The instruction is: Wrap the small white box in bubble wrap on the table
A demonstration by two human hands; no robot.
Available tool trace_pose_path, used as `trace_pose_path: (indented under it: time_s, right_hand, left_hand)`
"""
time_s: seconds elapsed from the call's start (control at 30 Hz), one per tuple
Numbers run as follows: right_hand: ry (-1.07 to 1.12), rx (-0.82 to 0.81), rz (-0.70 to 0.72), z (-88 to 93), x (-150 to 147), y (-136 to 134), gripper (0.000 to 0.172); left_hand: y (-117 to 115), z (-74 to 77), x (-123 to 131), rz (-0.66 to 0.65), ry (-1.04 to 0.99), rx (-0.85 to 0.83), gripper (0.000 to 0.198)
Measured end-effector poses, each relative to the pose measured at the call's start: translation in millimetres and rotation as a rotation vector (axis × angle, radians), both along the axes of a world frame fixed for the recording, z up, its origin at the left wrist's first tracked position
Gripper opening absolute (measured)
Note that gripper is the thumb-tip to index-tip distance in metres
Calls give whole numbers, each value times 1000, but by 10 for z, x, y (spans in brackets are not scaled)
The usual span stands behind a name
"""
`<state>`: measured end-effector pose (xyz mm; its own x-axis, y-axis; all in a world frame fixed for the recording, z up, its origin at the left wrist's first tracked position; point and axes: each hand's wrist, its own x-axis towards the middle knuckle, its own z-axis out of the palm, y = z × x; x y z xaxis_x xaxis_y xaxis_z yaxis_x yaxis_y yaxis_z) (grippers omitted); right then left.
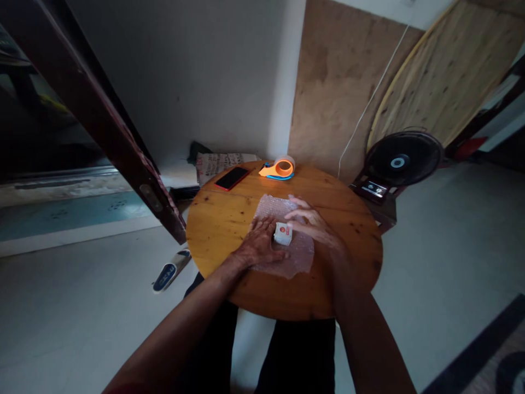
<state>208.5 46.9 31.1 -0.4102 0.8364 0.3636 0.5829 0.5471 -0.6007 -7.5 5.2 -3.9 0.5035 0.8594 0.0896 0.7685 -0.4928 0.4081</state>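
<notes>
A small white box [283, 233] with a red mark on top sits on a sheet of bubble wrap [297, 261], which lies flat on a round wooden stool or table. My left hand [262, 242] rests palm down on the wrap at the box's left side, fingers stretched out and thumb below the box. To the right, my right hand [311, 223] is held over the wrap with its fingers apart, fingertips close to the box; whether they touch it I cannot tell.
On the far side of the wooden tabletop [217, 230] lie a phone [232, 178] with a red edge and an orange tape dispenser [279, 168]. A dark fan [397, 162] stands right of the table. A slipper [170, 271] lies on the floor at left.
</notes>
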Motion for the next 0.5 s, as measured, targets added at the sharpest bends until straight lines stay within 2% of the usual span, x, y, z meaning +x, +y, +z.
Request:
trace_pose_path:
  time_s: [0.13, 0.17, 0.27, 0.33, 0.4, 0.5]
  right_hand:
    - [-158, -119, 81, -23, -55, -52, 40]
    - [-189, -134, 88, -30, -66, -56, 42]
    - [-231, -134, 112, -5, -60, -50, 31]
    - [-168, -91, 64, 36, 14, -34, 26]
    - [-2, -11, -116, 63, 158, -15, 26]
    - [91, 95, -578, 37, 441, 11, 27]
  left_hand:
    - [16, 7, 2, 5, 8, 13, 105]
    - [20, 7, 2, 6, 12, 17, 105]
    - [30, -6, -5, 9, 27, 29, 104]
    - [38, -28, -14, 13, 31, 37, 105]
    - [45, -53, -23, 23, 31, 40, 107]
    - [52, -77, -29, 42, 33, 42, 108]
